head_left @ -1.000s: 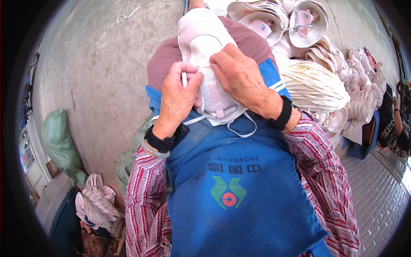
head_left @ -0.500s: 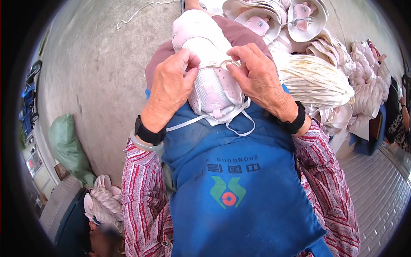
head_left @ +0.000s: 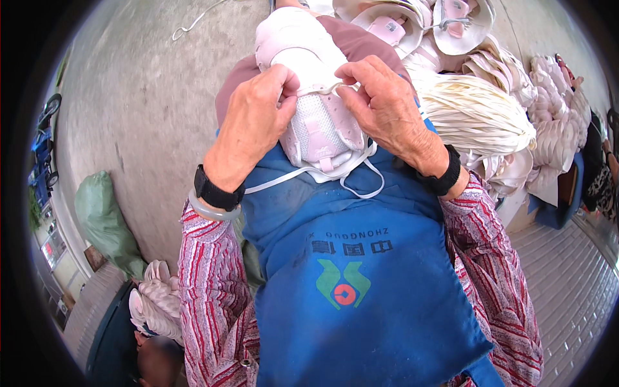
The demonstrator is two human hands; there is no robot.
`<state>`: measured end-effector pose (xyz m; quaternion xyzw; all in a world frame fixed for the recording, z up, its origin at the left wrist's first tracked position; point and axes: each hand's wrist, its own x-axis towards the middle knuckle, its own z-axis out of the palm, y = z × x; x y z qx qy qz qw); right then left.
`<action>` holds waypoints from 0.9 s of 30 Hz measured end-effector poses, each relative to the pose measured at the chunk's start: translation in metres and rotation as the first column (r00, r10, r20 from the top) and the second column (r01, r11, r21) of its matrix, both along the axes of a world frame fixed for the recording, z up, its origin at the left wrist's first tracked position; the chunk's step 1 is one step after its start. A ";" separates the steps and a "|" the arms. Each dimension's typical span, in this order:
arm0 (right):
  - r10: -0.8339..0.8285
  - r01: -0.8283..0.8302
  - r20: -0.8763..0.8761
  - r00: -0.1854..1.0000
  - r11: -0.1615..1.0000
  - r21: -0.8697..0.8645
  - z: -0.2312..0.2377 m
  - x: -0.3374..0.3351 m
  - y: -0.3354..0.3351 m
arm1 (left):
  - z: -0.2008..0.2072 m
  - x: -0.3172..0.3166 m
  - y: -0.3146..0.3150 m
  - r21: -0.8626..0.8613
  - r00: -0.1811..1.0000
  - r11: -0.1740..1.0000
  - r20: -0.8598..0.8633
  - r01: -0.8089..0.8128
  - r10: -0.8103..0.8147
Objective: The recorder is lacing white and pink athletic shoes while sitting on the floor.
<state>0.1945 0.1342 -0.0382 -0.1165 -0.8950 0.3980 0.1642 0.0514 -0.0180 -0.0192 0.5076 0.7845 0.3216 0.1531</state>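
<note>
A pale pink and white shoe upper lies across my lap, its mesh tongue and pull tab toward me. A white shoelace crosses the upper between my hands. At its left side my left hand is closed in a pinch on the lace, the fingertips partly hidden. My right hand pinches the lace at the right side, thumb and forefinger together. Loose lace hangs below the tongue, one end trailing left and a loop lying on my blue apron.
A thick bundle of cream laces lies at my right, with stacked shoe uppers beyond. A green sack rests on the concrete floor at left. Another person and more uppers are at lower left.
Both hands and the upper have shifted slightly up and left in the picture. Both pinches on the lace stay closed.
</note>
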 end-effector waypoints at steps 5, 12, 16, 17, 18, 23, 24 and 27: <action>0.006 -0.006 -0.009 1.000 1.000 -0.009 0.006 -0.001 -0.005 | 0.001 -0.006 -0.003 -0.006 0.998 1.000 0.064 0.029 -0.028; 0.003 -0.003 0.005 1.000 1.000 -0.008 0.004 -0.002 -0.003 | 0.000 0.003 -0.004 0.043 0.993 0.997 0.104 -0.060 0.055; -0.002 0.003 0.095 0.995 1.000 -0.018 0.003 0.000 -0.011 | -0.004 0.001 -0.001 0.026 0.997 0.998 0.049 -0.065 0.064; -0.013 0.015 0.108 0.994 1.000 -0.024 0.001 0.001 -0.012 | -0.004 0.001 0.001 0.005 0.998 0.999 0.026 -0.049 0.048; -0.023 0.027 0.120 0.993 0.999 -0.030 0.000 0.001 -0.012 | -0.004 0.000 0.002 0.005 0.999 0.999 0.025 -0.049 0.048; 0.004 -0.007 0.066 0.998 0.999 0.051 0.006 -0.003 -0.017 | -0.004 -0.001 0.005 -0.023 1.000 1.000 0.008 0.019 -0.019; 0.042 -0.047 0.052 0.998 0.993 0.107 0.006 -0.004 -0.018 | -0.003 -0.002 0.005 -0.022 1.000 1.000 0.007 0.022 -0.021; 0.063 -0.065 0.017 0.998 0.989 0.132 0.001 -0.008 -0.023 | -0.003 -0.005 0.003 -0.031 0.996 0.999 0.090 -0.009 0.012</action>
